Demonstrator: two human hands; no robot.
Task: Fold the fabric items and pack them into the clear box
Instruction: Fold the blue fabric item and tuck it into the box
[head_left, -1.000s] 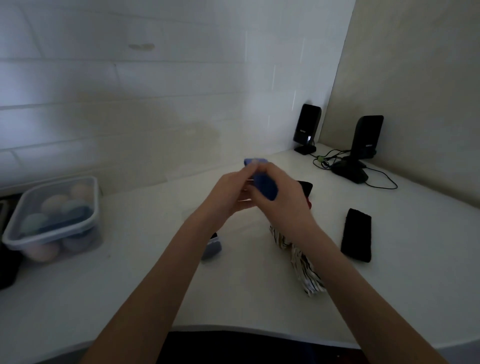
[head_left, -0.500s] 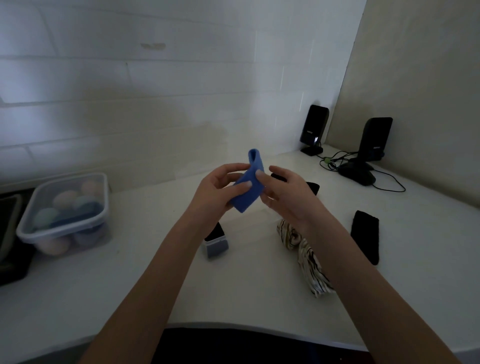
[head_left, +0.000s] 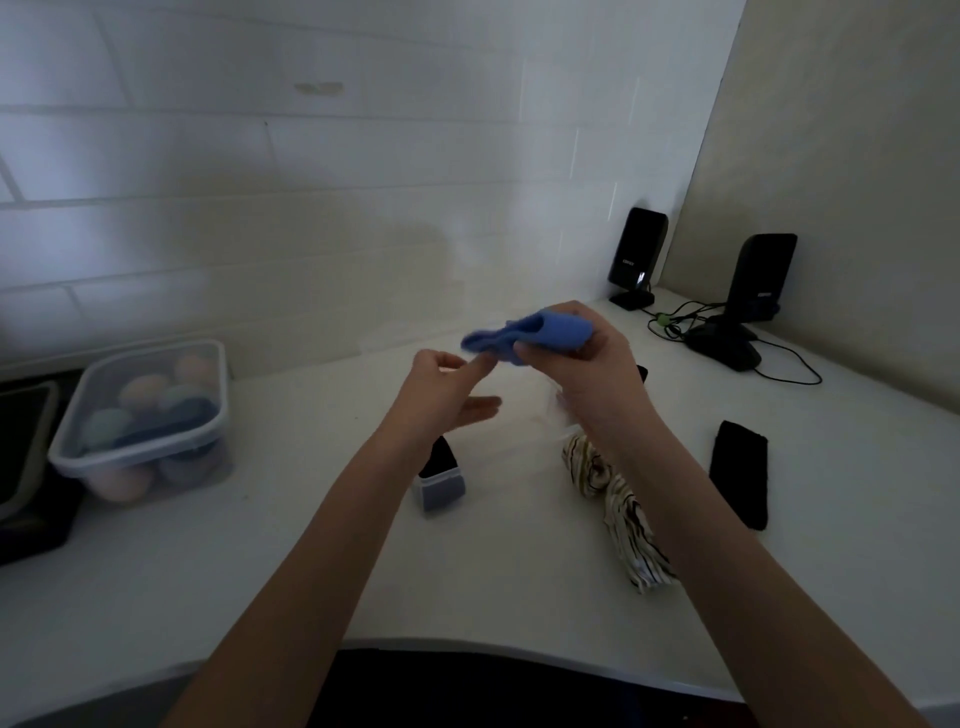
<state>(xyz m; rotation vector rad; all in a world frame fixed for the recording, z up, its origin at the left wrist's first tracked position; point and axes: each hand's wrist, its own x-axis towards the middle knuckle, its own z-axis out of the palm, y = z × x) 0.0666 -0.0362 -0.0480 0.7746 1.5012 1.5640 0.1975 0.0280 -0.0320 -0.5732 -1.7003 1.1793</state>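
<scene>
Nearest on the surface (head_left: 260, 571), a striped cloth (head_left: 623, 519) lies bunched under the right forearm, a small black-and-grey item (head_left: 439, 480) sits under the left forearm, and a black cloth (head_left: 738, 473) lies flat to the right.

Above these, a blue sock (head_left: 540, 332) is held in the air. It is gripped by the right hand (head_left: 587, 369), whose fingers are curled round its thicker end. The thin end trails leftward and is just touched by the fingertips of the left hand (head_left: 441, 395), which is relaxed and grasps nothing.

The free end could be missed by the left hand because it hangs loose and blurred, and the fold would then come out uneven or unroll. A loose bundle may also spring open when packed.

Farther left, the clear box (head_left: 145, 415) stands well apart from both hands, with rounded bundles already inside. Two speakers (head_left: 636, 254) stand by the wall.
</scene>
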